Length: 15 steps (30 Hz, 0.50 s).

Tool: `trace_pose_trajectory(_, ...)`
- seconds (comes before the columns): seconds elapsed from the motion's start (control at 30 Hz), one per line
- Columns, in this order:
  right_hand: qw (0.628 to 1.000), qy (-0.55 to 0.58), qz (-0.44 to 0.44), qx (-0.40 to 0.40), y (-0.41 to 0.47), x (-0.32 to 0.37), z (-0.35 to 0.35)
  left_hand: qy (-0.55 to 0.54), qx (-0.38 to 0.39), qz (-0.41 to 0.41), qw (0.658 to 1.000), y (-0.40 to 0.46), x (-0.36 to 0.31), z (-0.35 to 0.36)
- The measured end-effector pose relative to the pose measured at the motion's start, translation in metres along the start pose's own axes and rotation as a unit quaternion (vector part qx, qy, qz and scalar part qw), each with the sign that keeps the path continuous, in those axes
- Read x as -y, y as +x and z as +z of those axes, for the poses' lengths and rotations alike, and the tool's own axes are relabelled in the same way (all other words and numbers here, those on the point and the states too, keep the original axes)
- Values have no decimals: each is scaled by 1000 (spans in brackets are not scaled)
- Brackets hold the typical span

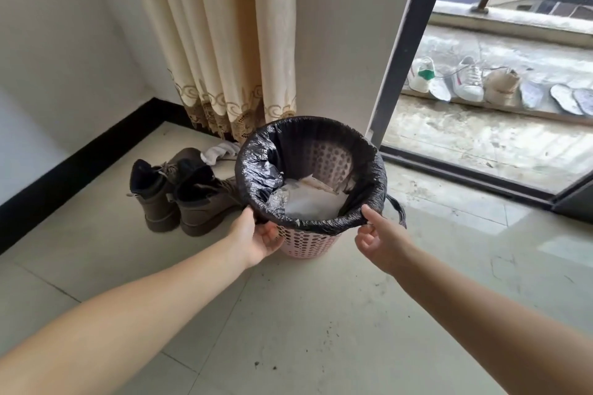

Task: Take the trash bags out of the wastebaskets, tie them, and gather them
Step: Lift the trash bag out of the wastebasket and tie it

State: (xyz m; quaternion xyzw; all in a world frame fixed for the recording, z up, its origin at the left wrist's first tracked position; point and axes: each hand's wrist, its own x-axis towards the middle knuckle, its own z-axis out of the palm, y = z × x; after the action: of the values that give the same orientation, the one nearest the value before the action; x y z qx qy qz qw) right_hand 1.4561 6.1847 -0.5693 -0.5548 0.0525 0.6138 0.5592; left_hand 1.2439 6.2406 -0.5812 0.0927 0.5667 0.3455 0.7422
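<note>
A pink perforated wastebasket (pixel 305 242) stands on the tiled floor near a curtain. A black trash bag (pixel 256 170) lines it, its edge folded over the rim, with white paper and crumpled foil inside. My left hand (pixel 260 236) pinches the bag's folded edge at the near left of the rim. My right hand (pixel 375 236) pinches the bag's edge at the near right. A loose black bag handle (pixel 398 208) hangs down beside the right hand.
A pair of brown boots (pixel 179 196) stands left of the basket, with a white sock (pixel 218 152) behind. A cream curtain (pixel 224 42) hangs behind. A dark sliding-door frame (pixel 401 58) opens onto a balcony with several shoes (pixel 465 80).
</note>
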Motion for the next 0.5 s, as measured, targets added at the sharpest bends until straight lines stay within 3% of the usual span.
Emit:
trace_pose_trajectory(0.07, 1000, -28, -1, 6, -2, 3, -2, 14, 11, -16, 1000, 1, -1, -1)
trace_pose_trajectory(0.17, 984, -172, -40, 32, -4, 4, -6, 46, 20, -48, 998, -5, 5, -1)
trace_pose_trajectory(0.33, 937, -323, -129, 22, -13, 9, -8, 61, -10, 7, 998, -5, -6, -3)
trace_pose_trajectory(0.4, 872, -449, -196, -3, -17, 12, -7, 59, -47, 36, 997, -5, -6, -2)
trace_pose_trajectory(0.47, 744, -599, -292, -41, -22, 14, -2, 43, -98, 73, 992, -8, -4, 2)
trace_pose_trajectory(0.5, 701, -625, -339, -53, -25, 12, 2, 41, -127, 105, 986, -11, -3, 4)
